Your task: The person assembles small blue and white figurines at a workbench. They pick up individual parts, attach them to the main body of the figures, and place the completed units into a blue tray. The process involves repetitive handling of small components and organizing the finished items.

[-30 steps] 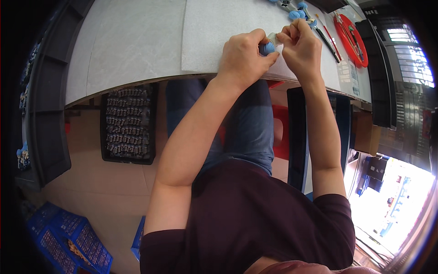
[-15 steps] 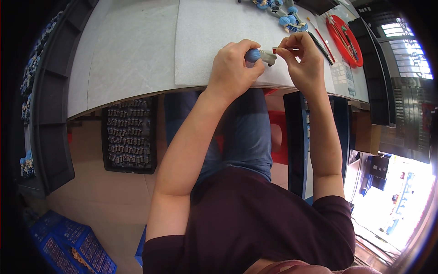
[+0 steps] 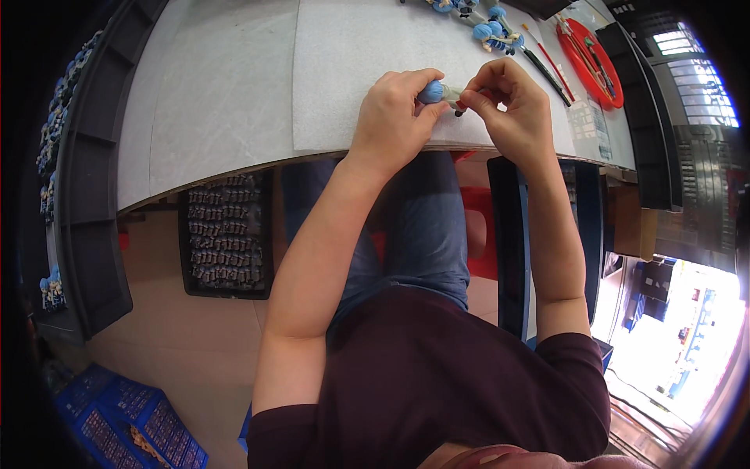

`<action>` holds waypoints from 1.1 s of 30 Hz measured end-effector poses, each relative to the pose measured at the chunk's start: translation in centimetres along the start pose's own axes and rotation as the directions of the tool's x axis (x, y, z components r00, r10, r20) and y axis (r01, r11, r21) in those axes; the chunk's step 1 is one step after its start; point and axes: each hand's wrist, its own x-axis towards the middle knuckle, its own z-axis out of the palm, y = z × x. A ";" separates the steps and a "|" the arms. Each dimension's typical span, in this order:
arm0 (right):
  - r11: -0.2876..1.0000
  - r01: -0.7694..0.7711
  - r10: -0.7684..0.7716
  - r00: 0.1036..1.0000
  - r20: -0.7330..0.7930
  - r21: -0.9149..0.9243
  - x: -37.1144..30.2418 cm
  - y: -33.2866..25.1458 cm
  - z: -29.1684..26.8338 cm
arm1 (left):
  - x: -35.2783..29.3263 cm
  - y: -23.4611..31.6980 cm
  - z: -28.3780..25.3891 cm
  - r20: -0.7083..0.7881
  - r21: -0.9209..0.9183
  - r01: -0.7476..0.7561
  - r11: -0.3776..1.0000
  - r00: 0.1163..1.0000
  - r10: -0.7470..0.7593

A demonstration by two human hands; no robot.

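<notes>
Held over the white foam sheet [image 3: 336, 117] is a small figurine [image 3: 431, 92] with blue hair and a pale grey-green body. My left hand [image 3: 394, 109] is closed on it, thumb and index finger around its head end. At the figurine's other end, my right hand [image 3: 512, 105] pinches a small red piece [image 3: 464, 102], with its fingertips touching or very near the figurine. Most of that piece is hidden by my fingers, so its kind does not show.
Several blue-haired figurines [image 3: 488, 31] lie at the sheet's far edge. A black pen [image 3: 547, 76], a red brush [image 3: 553, 69] and a red tray [image 3: 574, 55] with tools are to the right. Dark crates [image 3: 94, 211] flank the table; a filled black tray [image 3: 226, 291] sits below.
My right hand has moved slightly left, bringing the red piece up to the figurine's lower end. The left hand keeps its hold and has shifted a little left.
</notes>
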 end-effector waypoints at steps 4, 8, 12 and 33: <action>0.993 0.027 -0.031 0.999 -0.035 -0.117 0.2 0.1 0.8 | 0.1 0.3 0.0 0.008 0.043 -0.014 0.999 1.000 0.014; 0.971 0.133 -0.165 0.974 -0.156 -0.196 0.9 1.1 1.7 | 0.4 0.5 0.1 -0.005 0.102 -0.039 0.994 0.999 0.040; 0.986 0.041 -0.078 0.969 -0.233 -0.159 1.5 1.4 1.3 | 0.4 0.5 0.0 -0.004 0.075 -0.016 0.997 1.000 0.017; 0.979 0.056 -0.102 0.968 -0.231 -0.197 1.4 1.0 2.3 | 0.5 0.3 0.4 -0.019 0.126 -0.037 0.991 0.999 0.040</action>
